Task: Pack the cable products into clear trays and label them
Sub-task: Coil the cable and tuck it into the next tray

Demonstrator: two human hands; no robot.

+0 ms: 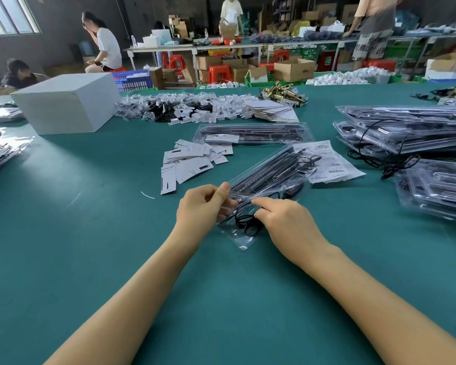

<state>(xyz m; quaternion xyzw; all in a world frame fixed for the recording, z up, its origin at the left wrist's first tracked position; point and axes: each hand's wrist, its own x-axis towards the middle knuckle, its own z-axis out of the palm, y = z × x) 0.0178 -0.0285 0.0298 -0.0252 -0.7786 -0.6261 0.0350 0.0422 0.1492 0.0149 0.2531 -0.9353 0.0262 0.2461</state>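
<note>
A long clear tray (267, 177) lies slantwise on the green table (90, 233), with dark light bars inside and a coiled black cable (248, 222) at its near end. My left hand (203, 206) pinches the tray's near left edge between thumb and fingers. My right hand (284, 222) rests on the near end, its fingers curled down onto the cable coil. Barcode label sheets (329, 164) lie at the tray's far end. Small white cards (192, 162) are scattered to the left of the tray.
Another filled tray (250, 134) lies behind. Stacks of filled trays (411, 127) with loose black cables stand at the right. A white box (63, 101) sits far left, small bagged parts (174, 106) and brass hardware (282, 92) at the back. People work at distant tables.
</note>
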